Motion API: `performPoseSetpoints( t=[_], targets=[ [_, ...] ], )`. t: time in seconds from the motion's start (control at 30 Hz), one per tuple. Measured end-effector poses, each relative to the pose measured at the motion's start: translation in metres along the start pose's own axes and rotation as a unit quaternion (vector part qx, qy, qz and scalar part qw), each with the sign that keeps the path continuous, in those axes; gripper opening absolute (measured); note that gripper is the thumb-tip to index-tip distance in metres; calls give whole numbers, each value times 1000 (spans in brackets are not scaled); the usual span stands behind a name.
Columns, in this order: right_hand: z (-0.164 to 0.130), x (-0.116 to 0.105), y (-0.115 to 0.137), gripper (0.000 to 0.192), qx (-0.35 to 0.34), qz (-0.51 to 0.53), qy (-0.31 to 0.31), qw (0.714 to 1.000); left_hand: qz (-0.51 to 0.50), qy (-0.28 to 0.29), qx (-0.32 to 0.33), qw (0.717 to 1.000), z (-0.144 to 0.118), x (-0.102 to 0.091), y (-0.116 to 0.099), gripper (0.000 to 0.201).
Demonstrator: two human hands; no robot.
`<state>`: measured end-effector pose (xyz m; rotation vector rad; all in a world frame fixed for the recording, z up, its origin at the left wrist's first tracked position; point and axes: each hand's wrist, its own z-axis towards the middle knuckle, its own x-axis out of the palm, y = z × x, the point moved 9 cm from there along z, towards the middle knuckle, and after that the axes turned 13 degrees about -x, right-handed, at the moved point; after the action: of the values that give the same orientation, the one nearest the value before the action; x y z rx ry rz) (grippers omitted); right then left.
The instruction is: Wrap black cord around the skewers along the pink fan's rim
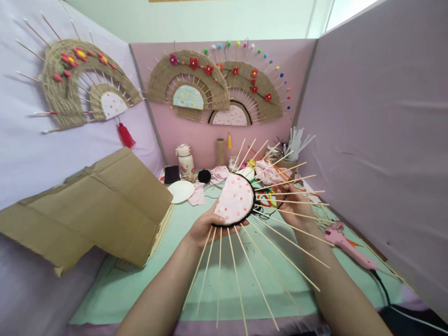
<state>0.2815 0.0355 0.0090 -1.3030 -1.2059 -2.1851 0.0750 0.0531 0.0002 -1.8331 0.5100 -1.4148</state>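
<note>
Tabletop point(148, 295) (green); left hand point(203, 227) holds fan point(235, 199).

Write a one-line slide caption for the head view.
Left hand grips a dotted half-circle with sticks fanning out, right hand among the sticks, decorated fans displayed behind.

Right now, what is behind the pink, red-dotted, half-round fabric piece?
Behind the piece, the left hand partly shows, fingers below its fuzzy black rim; pale green tabletop lies beyond. The piece's back and whatever else it blocks are covered.
</note>
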Motion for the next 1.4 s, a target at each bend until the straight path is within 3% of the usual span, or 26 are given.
performPoseSetpoints(
  t=[0.37, 0.63, 0.87, 1.4],
  targets=[
    [-2, -2, -2, 5, 22, 4, -11, 1000, -107, 5, 20, 994, -1, -1, -4, 81],
    [-1, -3, 1, 2, 5, 1, -16, 1000, -118, -41, 41, 991, -2, -16, -14, 78],
    [-4, -3, 2, 11, 14, 3, -33, 999, -142, -77, 87, 983, -4, -28, -24, 74],
    [-2, -3, 0, 3, 11, -11, -12, 1000, -140, -27, 8, 990, -3, -14, -6, 76]
  ],
)
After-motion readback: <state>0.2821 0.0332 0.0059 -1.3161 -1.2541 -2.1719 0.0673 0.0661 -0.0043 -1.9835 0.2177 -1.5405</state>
